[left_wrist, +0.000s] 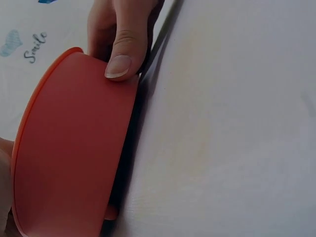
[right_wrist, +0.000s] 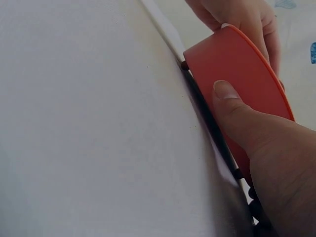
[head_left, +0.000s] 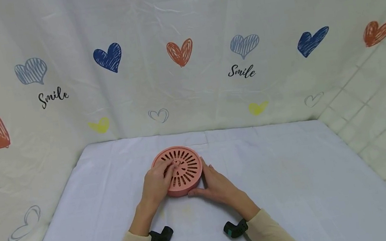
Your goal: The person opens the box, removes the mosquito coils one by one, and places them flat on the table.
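A round, pink-red mosquito coil holder (head_left: 181,190) stands on the table, its slotted lid (head_left: 189,169) facing up. Radial slots ring the lid, and a small ring handle (head_left: 176,163) sits at its centre. My left hand (head_left: 155,183) reaches over the near left rim and pinches this handle. From the right, my right hand (head_left: 219,184) grips the side wall, thumb toward me and fingers along the far right. In the right wrist view, the right thumb (right_wrist: 232,101) presses the smooth wall (right_wrist: 215,57). Small feet hold the base just off the cloth.
A white cloth covers the table (head_left: 288,177). Behind it hangs a pale curtain (head_left: 211,93) printed with hearts and "Smile" lettering, which also runs along both sides. Black wrist cameras (head_left: 162,236) sit at both cuffs, close over the table.
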`<state>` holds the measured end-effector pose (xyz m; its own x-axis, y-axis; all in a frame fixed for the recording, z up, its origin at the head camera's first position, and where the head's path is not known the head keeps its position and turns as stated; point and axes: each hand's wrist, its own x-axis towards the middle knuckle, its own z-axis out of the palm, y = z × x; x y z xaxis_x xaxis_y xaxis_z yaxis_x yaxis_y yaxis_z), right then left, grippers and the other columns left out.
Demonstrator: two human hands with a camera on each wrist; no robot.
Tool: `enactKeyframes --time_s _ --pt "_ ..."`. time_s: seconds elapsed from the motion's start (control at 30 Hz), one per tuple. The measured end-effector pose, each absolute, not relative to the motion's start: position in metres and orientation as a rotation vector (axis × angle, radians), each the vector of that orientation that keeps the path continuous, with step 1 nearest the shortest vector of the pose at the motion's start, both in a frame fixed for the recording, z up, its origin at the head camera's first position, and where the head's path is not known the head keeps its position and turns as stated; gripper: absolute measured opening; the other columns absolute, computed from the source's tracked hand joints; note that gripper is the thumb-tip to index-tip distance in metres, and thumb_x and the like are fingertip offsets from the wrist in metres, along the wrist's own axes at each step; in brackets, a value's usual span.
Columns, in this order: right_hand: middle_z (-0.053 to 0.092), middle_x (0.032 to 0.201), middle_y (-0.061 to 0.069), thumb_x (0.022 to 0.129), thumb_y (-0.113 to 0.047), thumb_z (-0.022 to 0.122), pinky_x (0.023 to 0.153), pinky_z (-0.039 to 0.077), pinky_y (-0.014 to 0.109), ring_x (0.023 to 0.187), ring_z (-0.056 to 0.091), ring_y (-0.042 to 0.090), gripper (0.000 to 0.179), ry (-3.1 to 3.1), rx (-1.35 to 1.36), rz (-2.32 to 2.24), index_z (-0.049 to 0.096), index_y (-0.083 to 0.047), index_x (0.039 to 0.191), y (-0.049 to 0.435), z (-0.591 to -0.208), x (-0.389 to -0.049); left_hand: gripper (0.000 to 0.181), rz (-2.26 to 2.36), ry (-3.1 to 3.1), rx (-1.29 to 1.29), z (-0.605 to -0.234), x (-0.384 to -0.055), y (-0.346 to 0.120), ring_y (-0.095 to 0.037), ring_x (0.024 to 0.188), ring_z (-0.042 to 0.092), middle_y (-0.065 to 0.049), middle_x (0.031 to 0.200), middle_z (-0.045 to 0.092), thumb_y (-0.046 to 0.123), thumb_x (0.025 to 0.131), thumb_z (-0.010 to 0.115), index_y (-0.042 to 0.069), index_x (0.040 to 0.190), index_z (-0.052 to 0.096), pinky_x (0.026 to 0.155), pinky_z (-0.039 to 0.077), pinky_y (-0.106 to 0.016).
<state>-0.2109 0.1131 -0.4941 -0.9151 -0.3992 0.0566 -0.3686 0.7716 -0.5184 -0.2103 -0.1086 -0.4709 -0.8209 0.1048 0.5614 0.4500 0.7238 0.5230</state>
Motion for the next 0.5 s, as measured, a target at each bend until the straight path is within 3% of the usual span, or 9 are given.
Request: enactKeyframes --time_s 0.3,0.5 --pt "0.027 0.164 0.016 0.077 -0.070 0.071 0.118 0.036 0.051 0.147 0.034 0.043 0.123 2.896 -0.600 -0.838 0.004 -0.011 0.162 0.1123 -0.4927 -0.2103 0.020 -0.942 -2.373 -0.420 -0.4726 -0.2124 -0.1082 -0.022 0.094 0.075 -0.010 0.099 0.077 0.011 0.094 0.069 0.002 0.110 0.075 0.080 0.061 -0.040" --pt "0.026 0.166 0.012 0.077 -0.069 0.073 0.118 0.038 0.050 0.149 0.035 0.033 0.124 2.869 -0.619 -0.908 0.002 -0.015 0.162 0.1116 -0.4909 -0.2107 0.020 -0.953 -2.345 -0.424 -0.4701 -0.2106 -0.1075 -0.023 0.091 0.075 -0.011 0.098 0.077 0.008 0.092 0.071 0.000 0.109 0.075 0.077 0.061 -0.040"
